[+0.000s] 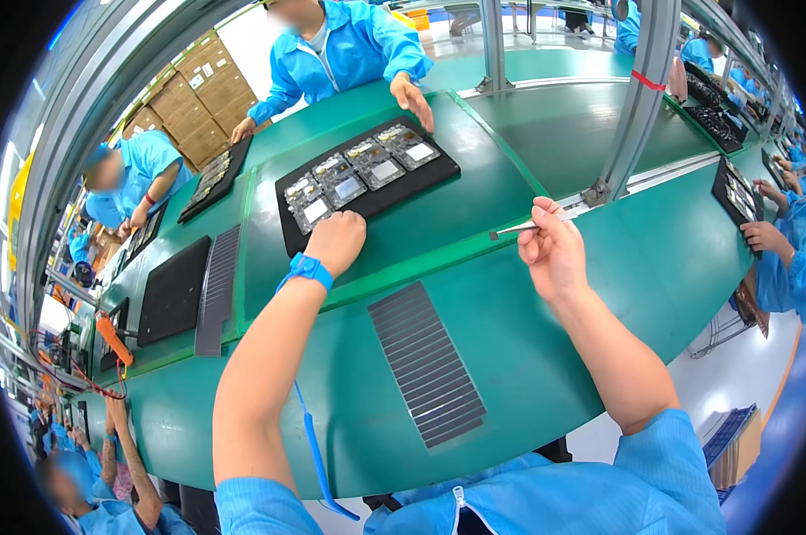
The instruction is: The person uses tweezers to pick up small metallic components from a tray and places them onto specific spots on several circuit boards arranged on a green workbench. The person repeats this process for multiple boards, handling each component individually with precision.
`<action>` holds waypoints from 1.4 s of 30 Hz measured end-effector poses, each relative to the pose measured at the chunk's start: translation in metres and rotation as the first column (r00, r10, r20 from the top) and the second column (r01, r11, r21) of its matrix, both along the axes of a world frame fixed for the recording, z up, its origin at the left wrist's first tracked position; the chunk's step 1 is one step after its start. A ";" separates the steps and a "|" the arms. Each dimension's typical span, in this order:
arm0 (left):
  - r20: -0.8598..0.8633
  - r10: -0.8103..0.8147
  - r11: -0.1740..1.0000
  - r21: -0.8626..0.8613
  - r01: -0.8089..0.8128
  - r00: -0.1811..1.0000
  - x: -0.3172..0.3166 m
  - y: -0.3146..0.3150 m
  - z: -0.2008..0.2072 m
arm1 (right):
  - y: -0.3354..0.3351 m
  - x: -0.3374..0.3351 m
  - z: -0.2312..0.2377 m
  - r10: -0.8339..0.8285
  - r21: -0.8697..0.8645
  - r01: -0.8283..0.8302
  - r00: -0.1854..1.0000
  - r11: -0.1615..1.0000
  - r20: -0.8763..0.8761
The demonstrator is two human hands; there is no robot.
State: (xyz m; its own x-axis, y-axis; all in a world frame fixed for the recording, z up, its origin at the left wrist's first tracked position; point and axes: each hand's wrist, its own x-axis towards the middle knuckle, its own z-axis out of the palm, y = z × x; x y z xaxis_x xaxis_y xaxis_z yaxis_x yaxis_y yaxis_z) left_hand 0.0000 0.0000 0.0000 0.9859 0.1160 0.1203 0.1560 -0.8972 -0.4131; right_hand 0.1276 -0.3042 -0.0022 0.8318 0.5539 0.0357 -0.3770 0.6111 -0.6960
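A black tray point(398, 198) with several circuit boards lies on the green conveyor surface in front of me. My left hand point(336, 242) rests over its near edge, beside the leftmost board point(307, 198). Its fingers are curled, and what they may grip is hidden beneath them. To the right of the tray, my right hand point(553, 250) is raised, pinching metal tweezers point(521, 228) that point left. A tiny dark piece point(494, 236) shows at their tip. Below the hands, a sheet of dark strips point(425, 366) lies on the near green table.
Across the belt a co-worker's hand point(414, 100) hovers by the tray's far corner. At left are an empty black tray point(173, 290), another strip sheet point(217, 290) and an orange-handled tool point(114, 339). A metal post point(630, 116) rises at right. A blue wrist cord point(312, 455) hangs nearby.
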 end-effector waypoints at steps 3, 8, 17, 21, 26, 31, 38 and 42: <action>-0.002 -0.019 0.999 0.040 0.019 1.000 0.011 0.009 0.000 | 0.001 -0.001 0.002 0.002 -0.024 -0.002 1.000 1.000 -0.025; -0.012 -0.021 0.999 0.024 0.021 1.000 0.016 0.015 0.010 | 0.005 0.002 -0.005 0.006 -0.017 -0.006 1.000 1.000 0.001; 0.175 -0.230 0.973 0.051 0.225 0.957 -0.086 -0.078 0.026 | -0.003 0.013 0.015 0.005 -0.018 -0.003 0.995 1.000 0.097; 0.187 -0.415 0.909 0.062 0.411 0.890 -0.164 -0.146 0.022 | 0.001 -0.013 0.025 0.103 -0.036 -0.100 0.991 0.994 0.086; 0.059 -0.254 0.954 -0.149 0.260 0.966 -0.185 -0.176 0.016 | -0.013 -0.044 0.020 0.256 -0.206 -0.242 0.965 0.948 0.048; 0.192 -0.134 0.839 -0.500 0.214 0.972 -0.135 -0.202 0.036 | -0.014 -0.035 0.001 0.239 -0.359 -0.172 0.959 0.917 0.153; 0.280 -0.181 0.941 -0.229 0.249 0.943 -0.069 -0.209 -0.017 | 0.023 -0.018 -0.010 0.360 -0.445 -0.234 0.906 0.865 0.224; 0.304 -0.182 0.906 -0.317 0.280 0.935 -0.070 -0.204 -0.017 | 0.030 -0.014 -0.010 0.385 -0.448 -0.260 0.898 0.855 0.215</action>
